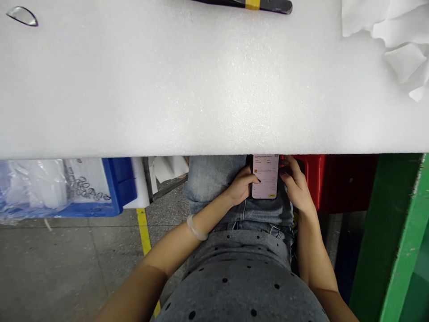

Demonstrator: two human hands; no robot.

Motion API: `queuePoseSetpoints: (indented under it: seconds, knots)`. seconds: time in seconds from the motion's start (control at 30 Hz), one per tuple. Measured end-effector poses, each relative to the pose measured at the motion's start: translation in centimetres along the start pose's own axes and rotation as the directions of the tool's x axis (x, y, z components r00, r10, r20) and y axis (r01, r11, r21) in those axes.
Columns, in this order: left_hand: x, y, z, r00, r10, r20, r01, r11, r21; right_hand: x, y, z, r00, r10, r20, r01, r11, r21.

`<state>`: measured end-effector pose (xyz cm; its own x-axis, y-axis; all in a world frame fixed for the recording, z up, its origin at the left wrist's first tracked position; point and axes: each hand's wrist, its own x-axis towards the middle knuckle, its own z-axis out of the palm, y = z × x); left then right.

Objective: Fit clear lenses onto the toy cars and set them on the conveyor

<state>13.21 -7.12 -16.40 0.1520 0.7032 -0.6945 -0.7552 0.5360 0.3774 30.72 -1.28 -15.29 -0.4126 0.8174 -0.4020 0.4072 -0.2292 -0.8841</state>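
Over my lap, just below the foam edge, a smartphone (264, 188) with a lit, mostly white screen is held upright along its length. My left hand (241, 185) is closed around its left side, with the thumb lying over the screen. The phone's top end is hidden under the foam edge. Beside the phone's right edge is my right hand (296, 185), its thumb and fingers apart and slightly curled. It appears to hold nothing, and some fingertips are partly hidden.
White foam (201, 89) covers the tabletop. On it lie black tweezers (268, 5) with a yellow band, a small leaf-shaped ring (23, 16) and crumpled white sheets (398, 40). A blue bin (120, 183) with bags and small rings stands left; a red container (345, 183) and green post (398, 241) stand right.
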Motion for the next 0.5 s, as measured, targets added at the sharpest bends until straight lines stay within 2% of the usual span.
queuePoseSetpoints:
  seconds: [0.07,0.27,0.5]
  knots:
    - [0.0,0.0,0.0,1.000,-0.002,-0.010,0.002,1.000,0.003,-0.1,0.1,0.0,0.999,-0.031,-0.027,0.031,1.000,0.000]
    - [0.0,0.0,0.0,1.000,0.006,-0.014,-0.006,1.000,0.010,-0.1,-0.5,0.0,0.995,-0.098,-0.006,0.097,0.993,-0.060]
    - [0.0,-0.2,-0.1,1.000,0.011,0.011,-0.011,1.000,0.012,0.0,-1.0,0.1,0.991,-0.124,-0.046,0.121,0.991,-0.060]
